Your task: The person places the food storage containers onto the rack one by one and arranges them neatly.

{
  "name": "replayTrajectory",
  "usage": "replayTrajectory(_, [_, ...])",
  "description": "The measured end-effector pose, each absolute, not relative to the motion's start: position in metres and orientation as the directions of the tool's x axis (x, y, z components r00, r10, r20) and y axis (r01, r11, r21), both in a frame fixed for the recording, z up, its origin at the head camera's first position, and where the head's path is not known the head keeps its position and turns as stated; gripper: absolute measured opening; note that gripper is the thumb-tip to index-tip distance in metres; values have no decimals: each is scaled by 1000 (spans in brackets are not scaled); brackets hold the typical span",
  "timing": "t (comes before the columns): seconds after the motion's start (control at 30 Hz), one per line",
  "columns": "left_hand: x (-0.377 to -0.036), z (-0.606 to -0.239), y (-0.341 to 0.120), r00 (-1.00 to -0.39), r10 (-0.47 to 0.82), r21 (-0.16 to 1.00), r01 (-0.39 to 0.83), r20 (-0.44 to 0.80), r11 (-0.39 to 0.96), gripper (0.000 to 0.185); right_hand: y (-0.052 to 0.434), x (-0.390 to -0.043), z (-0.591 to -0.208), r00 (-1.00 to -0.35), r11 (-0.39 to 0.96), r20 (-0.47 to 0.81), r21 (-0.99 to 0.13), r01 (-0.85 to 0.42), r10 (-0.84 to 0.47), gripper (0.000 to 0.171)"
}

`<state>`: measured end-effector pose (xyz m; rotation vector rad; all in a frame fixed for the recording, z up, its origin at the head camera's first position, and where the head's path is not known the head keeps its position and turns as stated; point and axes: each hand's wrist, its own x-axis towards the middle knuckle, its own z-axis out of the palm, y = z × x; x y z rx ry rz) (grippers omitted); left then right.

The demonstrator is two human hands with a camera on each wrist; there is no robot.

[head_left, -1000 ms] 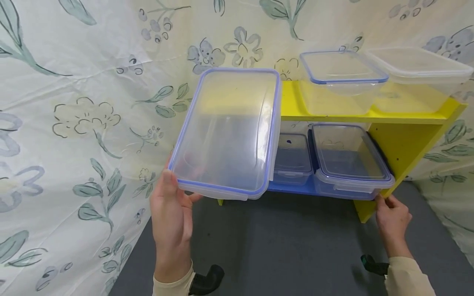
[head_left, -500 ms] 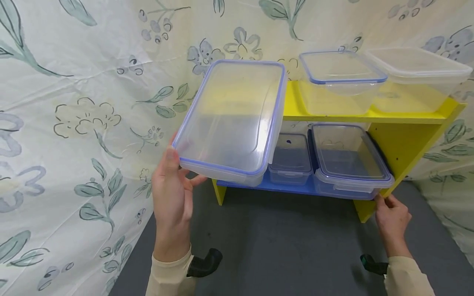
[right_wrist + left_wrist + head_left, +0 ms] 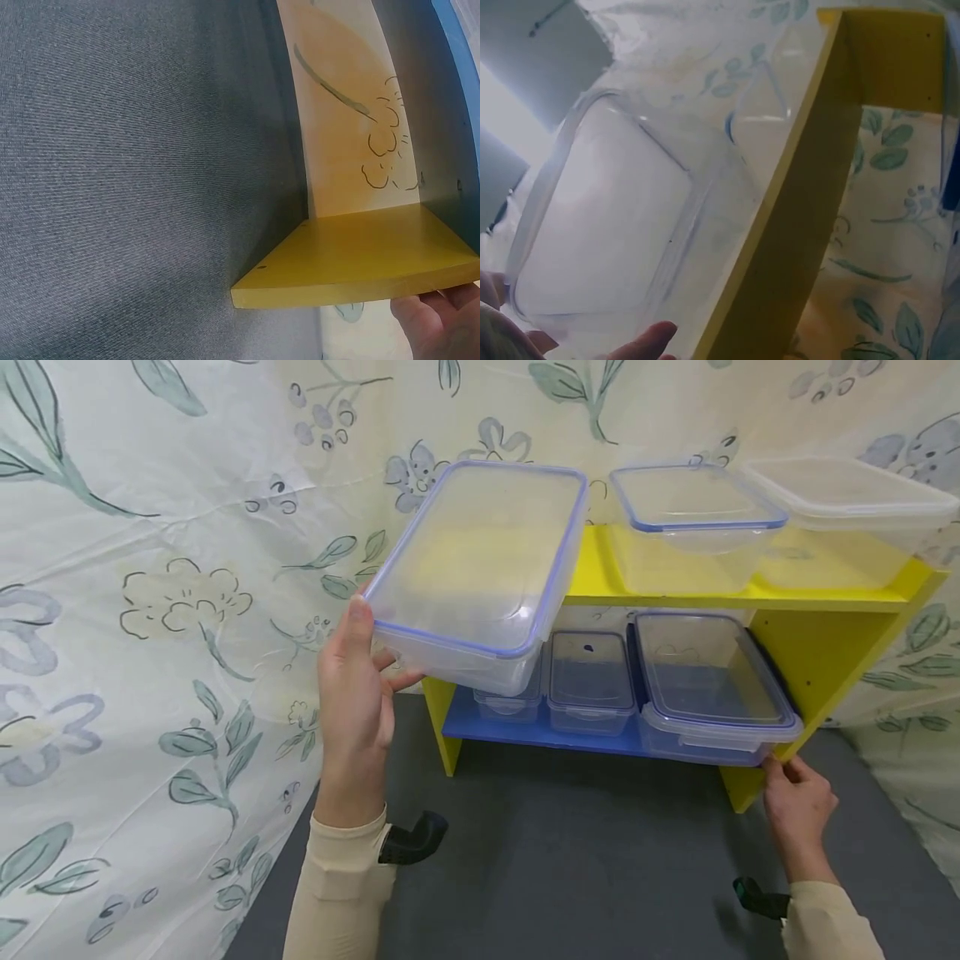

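Observation:
My left hand [image 3: 356, 718] holds a clear plastic food container [image 3: 480, 560] with a blue-rimmed lid by its near left corner, thumb at the lid's edge and fingers underneath. The container is raised and tilted in front of the left part of a yellow and blue shelf unit [image 3: 825, 604]. In the left wrist view, the underside of the container [image 3: 600, 217] shows close beside the yellow board [image 3: 780, 202]. My right hand [image 3: 798, 810] grips the front edge of the unit's right side panel [image 3: 832, 681], low down; its fingers [image 3: 420, 319] are partly behind the panel in the right wrist view.
On the top board, a blue-rimmed container [image 3: 697, 497] and a white-lidded container [image 3: 855, 489] stand to the right. The blue lower board [image 3: 555, 739] bears a large container [image 3: 712, 668] and two smaller ones. Floral cloth [image 3: 187, 610] hangs behind, above a dark grey surface [image 3: 585, 868].
My left hand has risen with the container, moving it up and slightly right, and its lid now looks flatter. More of the lower board's left end shows. My right hand has stayed put.

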<state>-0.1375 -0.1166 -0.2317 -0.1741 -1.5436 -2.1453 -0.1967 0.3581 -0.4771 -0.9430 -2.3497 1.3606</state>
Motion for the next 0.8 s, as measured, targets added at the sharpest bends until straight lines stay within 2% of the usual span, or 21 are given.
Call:
replayTrajectory(0.27, [-154,-220,-121,-890,-303,886,411,340,-212,41,357,-196,-477,-756,338,-94,-854,396,647,51])
replayTrajectory(0.57, [-169,-201,-128,-879,-272,918,395,391,44,47,360,-194,-478,-754,346,-54,-866,362,654,50])
replayTrajectory(0.8, [-173,-194,-128,-876,-260,914,384,406,135,49,358,-194,-478,-761,368,-42,-858,360,647,51])
